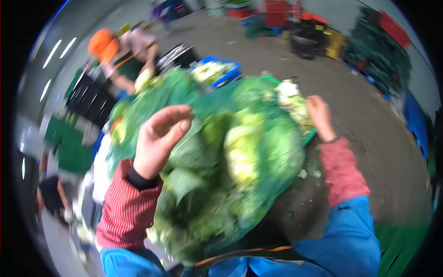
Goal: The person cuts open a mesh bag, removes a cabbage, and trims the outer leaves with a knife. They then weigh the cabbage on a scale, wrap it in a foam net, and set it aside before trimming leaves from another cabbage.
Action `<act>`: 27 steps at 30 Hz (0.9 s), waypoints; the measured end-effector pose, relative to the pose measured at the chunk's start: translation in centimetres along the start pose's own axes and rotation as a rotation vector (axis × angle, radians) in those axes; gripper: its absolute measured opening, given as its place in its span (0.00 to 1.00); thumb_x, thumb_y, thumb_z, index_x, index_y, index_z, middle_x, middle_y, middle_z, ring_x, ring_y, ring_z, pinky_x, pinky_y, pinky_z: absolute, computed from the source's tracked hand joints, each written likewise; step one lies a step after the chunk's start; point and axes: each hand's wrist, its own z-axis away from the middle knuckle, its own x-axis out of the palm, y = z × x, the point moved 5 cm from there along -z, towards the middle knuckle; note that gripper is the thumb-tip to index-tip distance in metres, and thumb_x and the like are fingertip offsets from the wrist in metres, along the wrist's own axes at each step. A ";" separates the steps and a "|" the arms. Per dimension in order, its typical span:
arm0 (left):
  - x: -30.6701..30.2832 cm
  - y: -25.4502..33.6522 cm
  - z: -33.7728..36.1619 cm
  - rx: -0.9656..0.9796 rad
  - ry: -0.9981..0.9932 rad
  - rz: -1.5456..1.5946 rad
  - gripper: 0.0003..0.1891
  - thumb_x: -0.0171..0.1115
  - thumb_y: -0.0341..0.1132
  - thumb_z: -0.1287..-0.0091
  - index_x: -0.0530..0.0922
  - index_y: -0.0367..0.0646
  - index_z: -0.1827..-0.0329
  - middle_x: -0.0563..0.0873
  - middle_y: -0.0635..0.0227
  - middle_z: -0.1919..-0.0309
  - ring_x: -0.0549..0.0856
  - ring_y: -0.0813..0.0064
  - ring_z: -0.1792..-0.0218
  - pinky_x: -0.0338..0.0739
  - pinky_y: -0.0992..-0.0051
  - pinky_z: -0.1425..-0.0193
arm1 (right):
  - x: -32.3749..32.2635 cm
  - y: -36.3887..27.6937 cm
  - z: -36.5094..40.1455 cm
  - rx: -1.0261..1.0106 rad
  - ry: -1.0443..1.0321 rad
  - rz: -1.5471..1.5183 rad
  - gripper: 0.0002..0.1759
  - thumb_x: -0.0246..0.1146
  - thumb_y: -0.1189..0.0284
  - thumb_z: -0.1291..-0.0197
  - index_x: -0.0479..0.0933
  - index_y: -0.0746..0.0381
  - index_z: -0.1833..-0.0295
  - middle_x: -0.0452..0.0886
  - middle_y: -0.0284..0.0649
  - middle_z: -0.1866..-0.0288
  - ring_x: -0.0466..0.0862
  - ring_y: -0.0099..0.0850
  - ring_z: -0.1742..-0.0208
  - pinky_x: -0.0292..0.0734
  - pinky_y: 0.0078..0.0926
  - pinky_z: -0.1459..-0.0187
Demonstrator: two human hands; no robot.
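Observation:
My left hand is raised over the leafy heads with fingers curved and apart, holding nothing. Below and around it, large green cabbage heads lie in a green mesh net. A pale yellow-green head sits in the middle of the pile, and loose dark leaves spread to its left. On the right, my right hand is beside a green crate holding pale cut pieces. Its fingers are blurred, and whether they touch the pieces is unclear.
A co-worker in an orange cap bends over vegetables at the upper left. A blue crate of pale leaves stands beyond the pile. Black crates are stacked at left, and green net sacks at upper right. Another person is at far left.

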 end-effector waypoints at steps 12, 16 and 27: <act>-33.9 -9.2 52.9 -0.289 1.392 -0.334 0.12 0.65 0.39 0.29 0.82 0.40 0.51 0.88 0.70 0.64 0.86 0.78 0.61 0.78 0.79 0.60 | 6.7 -41.8 29.3 -0.680 -0.621 -0.520 0.05 0.60 0.83 0.37 0.81 0.66 0.59 0.73 0.34 0.75 0.71 0.23 0.75 0.65 0.22 0.71; -31.1 -22.1 65.9 -0.579 1.104 -0.543 0.13 0.70 0.35 0.35 0.82 0.43 0.49 0.86 0.69 0.61 0.85 0.75 0.61 0.79 0.75 0.53 | 12.5 -49.6 40.4 -0.800 -0.847 -0.567 0.05 0.62 0.82 0.42 0.82 0.67 0.61 0.77 0.40 0.75 0.76 0.30 0.77 0.69 0.26 0.74; -34.5 -29.1 76.2 -1.207 0.483 -1.182 0.20 0.68 0.41 0.44 0.82 0.50 0.47 0.82 0.59 0.51 0.83 0.54 0.49 0.78 0.55 0.45 | 21.2 -52.1 59.8 -0.901 -1.207 -0.502 0.07 0.63 0.67 0.35 0.78 0.58 0.61 0.79 0.42 0.72 0.82 0.43 0.72 0.77 0.39 0.72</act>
